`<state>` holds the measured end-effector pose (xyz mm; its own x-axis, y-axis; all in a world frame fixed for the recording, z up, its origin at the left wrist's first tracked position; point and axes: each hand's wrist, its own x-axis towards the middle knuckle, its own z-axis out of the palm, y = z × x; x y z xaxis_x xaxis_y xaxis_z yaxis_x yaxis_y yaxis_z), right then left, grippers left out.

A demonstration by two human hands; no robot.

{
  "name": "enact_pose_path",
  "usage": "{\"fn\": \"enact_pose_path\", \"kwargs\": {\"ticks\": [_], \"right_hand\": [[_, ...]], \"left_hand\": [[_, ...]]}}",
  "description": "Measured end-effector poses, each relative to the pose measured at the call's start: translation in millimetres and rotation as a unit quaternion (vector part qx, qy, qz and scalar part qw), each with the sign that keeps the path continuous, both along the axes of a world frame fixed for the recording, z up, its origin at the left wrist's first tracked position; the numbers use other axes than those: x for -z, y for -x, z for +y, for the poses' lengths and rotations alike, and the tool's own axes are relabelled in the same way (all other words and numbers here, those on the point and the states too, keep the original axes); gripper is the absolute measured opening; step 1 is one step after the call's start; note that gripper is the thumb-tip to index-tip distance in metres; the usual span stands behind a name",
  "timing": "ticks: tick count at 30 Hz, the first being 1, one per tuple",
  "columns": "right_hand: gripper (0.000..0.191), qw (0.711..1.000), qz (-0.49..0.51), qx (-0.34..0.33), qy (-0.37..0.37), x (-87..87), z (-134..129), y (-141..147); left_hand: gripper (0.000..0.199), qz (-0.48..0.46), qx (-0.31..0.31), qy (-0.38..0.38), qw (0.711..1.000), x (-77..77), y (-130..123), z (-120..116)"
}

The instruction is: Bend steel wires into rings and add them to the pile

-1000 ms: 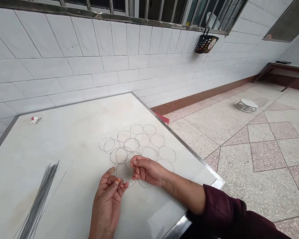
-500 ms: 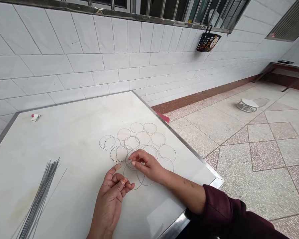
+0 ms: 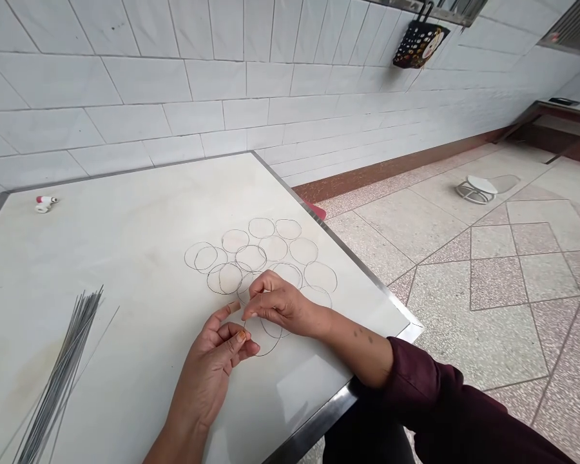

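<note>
Thumb and fingers of my left hand (image 3: 211,361) pinch a thin wire ring (image 3: 273,348), low over the table. My right hand (image 3: 284,304) is closed in a pinch on the same wire, just above the left fingertips. A tape-like strip wraps the tip of my left index finger. Beyond my hands lie several wire rings (image 3: 336,278), some overlapping; my right hand hides part of them. To the left is a bundle of straight grey wires (image 3: 65,367), with one loose wire (image 3: 96,347) beside it.
The white table (image 3: 140,245) has a metal edge. Small red and white items (image 3: 46,203) sit at its far left corner. A tiled wall (image 3: 174,84) stands behind, with a dark patterned bag (image 3: 418,44) hanging there. A low stool (image 3: 477,189) is on the floor to the right.
My right hand has come down and left to the left fingertips and now pinches the wire there. The view has tilted slightly downward.
</note>
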<state>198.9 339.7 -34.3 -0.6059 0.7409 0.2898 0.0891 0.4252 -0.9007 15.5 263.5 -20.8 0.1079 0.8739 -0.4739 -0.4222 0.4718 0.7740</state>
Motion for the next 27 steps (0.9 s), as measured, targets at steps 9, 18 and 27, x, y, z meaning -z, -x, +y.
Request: {"fn": "enact_pose_path", "kwargs": {"ticks": [9, 18, 27], "right_hand": [[0.034, 0.985, -0.032, -0.04, -0.166, 3.9, 2, -1], [0.025, 0.952, -0.089, -0.071, -0.285, -2.9, 2, -6], [0.022, 0.917, -0.168, -0.097, -0.347, -7.2, 0, -9]], "left_hand": [[0.059, 0.0, 0.032, 0.004, 0.999, 4.6, 4, 1], [0.064, 0.033, 0.043, 0.016, 0.998, 4.6, 5, 2], [0.066, 0.058, 0.051, 0.013, 0.997, 5.1, 6, 5]]}}
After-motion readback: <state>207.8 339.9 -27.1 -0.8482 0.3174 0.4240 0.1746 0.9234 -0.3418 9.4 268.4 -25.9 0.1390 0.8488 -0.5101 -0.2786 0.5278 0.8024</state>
